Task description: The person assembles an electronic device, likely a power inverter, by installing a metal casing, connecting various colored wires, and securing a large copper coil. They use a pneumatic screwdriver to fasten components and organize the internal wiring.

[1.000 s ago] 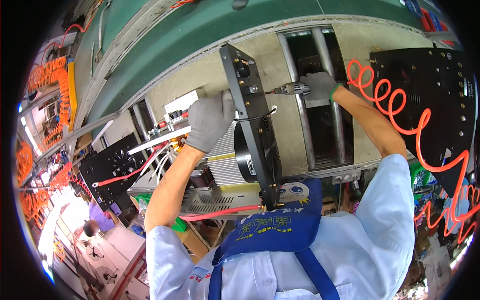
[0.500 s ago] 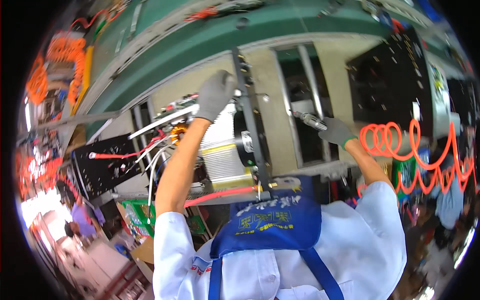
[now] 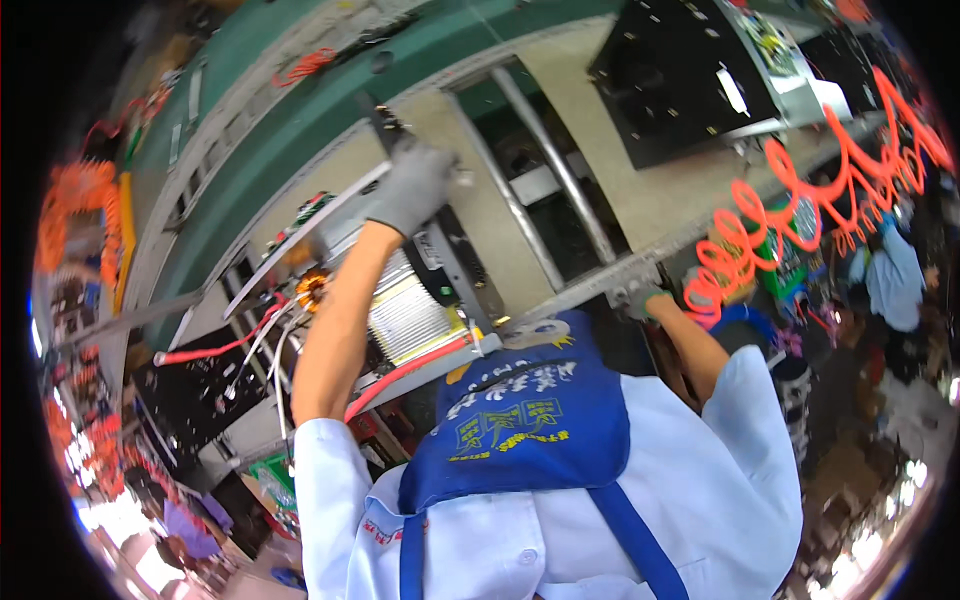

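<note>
My left hand [image 3: 412, 188], in a grey glove, is over the upper part of a black upright panel on an electrical unit. Its fingers are smeared by motion, and a small pale bit shows beside the fingertips. The unit carries a ribbed silver heat sink [image 3: 408, 315], a copper-wound ring coil [image 3: 312, 290] and a thick red cable [image 3: 405, 372]. At the near edge of the bench, my gloved right hand [image 3: 638, 292] is low beside the metal rail. Its fingers are blurred, and whether a tool is in them cannot be made out.
Two metal bars [image 3: 555, 165] cross a dark gap in the bench. Beyond them, at the right, lies a black perforated panel [image 3: 680, 75]. An orange coiled hose [image 3: 770, 215] hangs at the right. Green belt surface [image 3: 430, 65] runs along the far side.
My right hand, which held a silver power screwdriver over the bars, has come down to the bench's near edge. My left hand stays by the black panel. The whole view has turned and shifted.
</note>
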Action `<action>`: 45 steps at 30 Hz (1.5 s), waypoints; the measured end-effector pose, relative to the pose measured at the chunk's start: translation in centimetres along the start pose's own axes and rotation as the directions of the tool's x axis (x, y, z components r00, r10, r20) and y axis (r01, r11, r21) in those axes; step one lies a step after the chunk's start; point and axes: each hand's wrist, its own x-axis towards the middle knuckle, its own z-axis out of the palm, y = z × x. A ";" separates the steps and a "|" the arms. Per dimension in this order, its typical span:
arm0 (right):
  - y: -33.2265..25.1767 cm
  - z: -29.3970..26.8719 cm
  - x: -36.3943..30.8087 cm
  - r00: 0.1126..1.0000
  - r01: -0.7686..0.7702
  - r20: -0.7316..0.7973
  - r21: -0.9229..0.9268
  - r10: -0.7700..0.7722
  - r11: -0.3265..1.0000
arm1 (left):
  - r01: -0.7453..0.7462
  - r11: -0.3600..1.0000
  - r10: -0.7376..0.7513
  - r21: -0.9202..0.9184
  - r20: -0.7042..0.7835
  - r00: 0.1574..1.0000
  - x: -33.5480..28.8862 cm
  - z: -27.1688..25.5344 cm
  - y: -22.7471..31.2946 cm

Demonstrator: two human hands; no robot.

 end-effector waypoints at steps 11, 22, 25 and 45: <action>-0.2 4.3 7.3 0.902 0.218 -0.331 -0.204 -0.276 0.955 | 0.358 0.020 -0.804 -0.933 0.198 0.560 -13.1 4.0 -3.6; -20.0 -2.7 -7.7 0.833 0.387 -0.074 0.787 -0.549 0.481 | -0.044 -0.345 -0.775 -0.938 0.258 0.577 -8.3 7.8 -6.6; -21.0 -2.7 -9.1 0.809 0.406 -0.178 0.858 -0.561 0.314 | -0.111 -0.417 -0.736 -0.902 0.263 0.624 -8.2 8.1 -7.3; -18.5 3.7 -10.2 0.712 0.702 -0.409 0.399 -0.571 0.590 | -0.357 -0.235 -0.943 -0.904 0.123 0.309 -5.5 9.6 -6.4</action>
